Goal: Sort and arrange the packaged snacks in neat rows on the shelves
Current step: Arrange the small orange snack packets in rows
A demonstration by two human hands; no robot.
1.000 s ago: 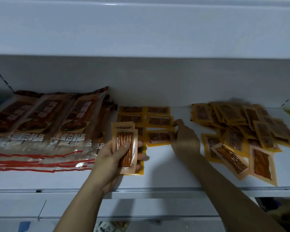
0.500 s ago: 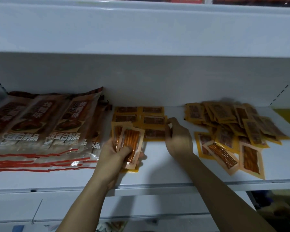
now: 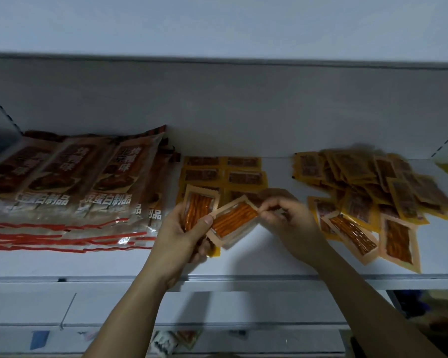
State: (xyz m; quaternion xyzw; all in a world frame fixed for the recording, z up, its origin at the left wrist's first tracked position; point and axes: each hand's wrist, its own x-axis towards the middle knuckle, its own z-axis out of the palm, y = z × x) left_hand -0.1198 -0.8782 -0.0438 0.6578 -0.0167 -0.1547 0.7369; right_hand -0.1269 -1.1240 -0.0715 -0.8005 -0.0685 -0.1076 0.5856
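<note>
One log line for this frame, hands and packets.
left hand: holds packets | right hand: pinches tilted orange-stick packet | yellow rows: partly laid | loose pile: unsorted

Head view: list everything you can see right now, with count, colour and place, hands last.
Large snack bags: several, overlapping, brown with red-edged clear bottoms, shelf left.
Small yellow packets in rows: at least four visible, yellow, shelf centre back.
Loose packet pile: many, count unclear, yellow and orange, shelf right.
Held packets: two, pale orange with orange sticks, over shelf centre.
Shelf: one, white.
Left hand: grips both held packets.
Right hand: pinches the end of the tilted packet.
</note>
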